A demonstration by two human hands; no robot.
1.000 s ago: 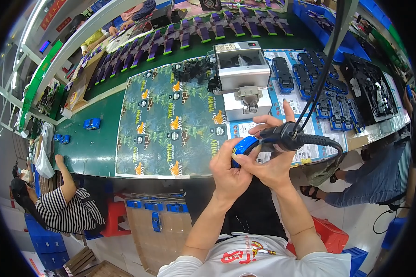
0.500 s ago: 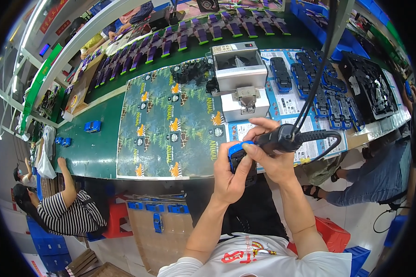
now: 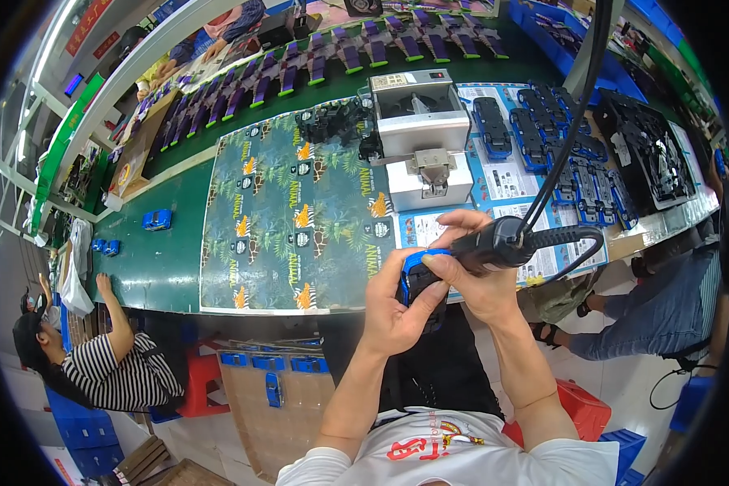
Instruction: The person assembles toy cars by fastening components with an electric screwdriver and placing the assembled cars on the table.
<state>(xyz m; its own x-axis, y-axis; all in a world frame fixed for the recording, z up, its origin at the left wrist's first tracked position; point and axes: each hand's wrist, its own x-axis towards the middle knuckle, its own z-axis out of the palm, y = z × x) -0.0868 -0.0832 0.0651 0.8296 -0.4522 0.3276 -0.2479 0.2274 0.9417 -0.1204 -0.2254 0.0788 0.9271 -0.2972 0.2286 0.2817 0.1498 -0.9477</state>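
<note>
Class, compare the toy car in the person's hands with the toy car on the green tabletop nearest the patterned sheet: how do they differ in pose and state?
The held car is gripped in the left hand; the tabletop car rests on the green tabletop.
The held car shows its dark underside; the tabletop car shows mainly blue bodywork.
Fingers partly hide the held car; nothing covers the tabletop car.
Both have blue bodies.

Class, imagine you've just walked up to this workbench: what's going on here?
A person's left hand holds a blue toy car with its black underside showing. The right hand grips a black, corded handheld tool, its thumb at the car; the tool's tip is hidden. Beyond stands a boxy silver metal machine, with blue-and-black toy cars lying to its right.
</note>
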